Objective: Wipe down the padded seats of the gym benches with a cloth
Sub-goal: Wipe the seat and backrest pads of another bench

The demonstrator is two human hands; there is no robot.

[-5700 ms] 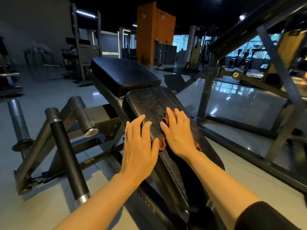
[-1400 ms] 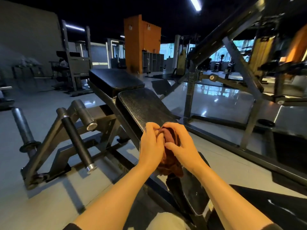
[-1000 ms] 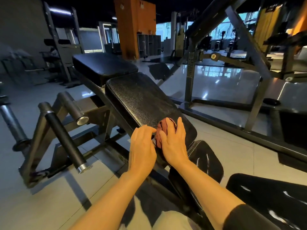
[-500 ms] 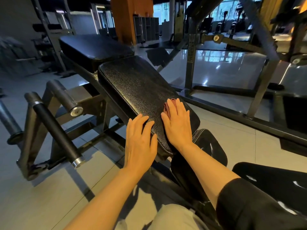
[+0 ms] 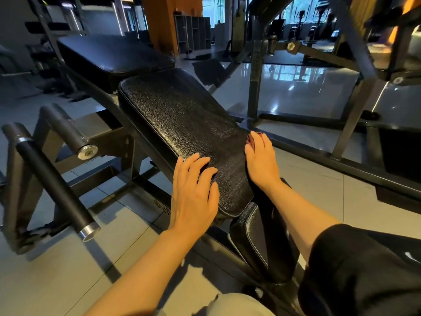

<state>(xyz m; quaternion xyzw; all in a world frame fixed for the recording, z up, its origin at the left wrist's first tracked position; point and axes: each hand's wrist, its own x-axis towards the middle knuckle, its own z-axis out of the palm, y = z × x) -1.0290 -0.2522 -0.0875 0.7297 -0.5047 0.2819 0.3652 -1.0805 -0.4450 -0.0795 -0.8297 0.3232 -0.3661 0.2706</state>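
Note:
A black textured bench pad [image 5: 182,119] slopes away from me at the middle of the view. My right hand [image 5: 262,160] lies flat at the pad's right edge, pressing a reddish-brown cloth [image 5: 250,140] of which only a sliver shows past the fingers. My left hand [image 5: 193,190] rests on the pad's near left corner with fingers spread, holding nothing. A second black pad [image 5: 114,53] sits beyond the first. A smaller black pad [image 5: 257,242] stands below my right forearm.
A black foam-covered bar [image 5: 52,179] and steel roller [image 5: 70,135] jut out on the left. Grey machine frame posts [image 5: 255,71] rise to the right over glossy floor tiles. An orange column [image 5: 164,21] stands far back. My dark sleeve fills the lower right.
Since half a second ago my right hand has slid the cloth rightward to the pad's right edge. My left hand stays flat on the near left corner.

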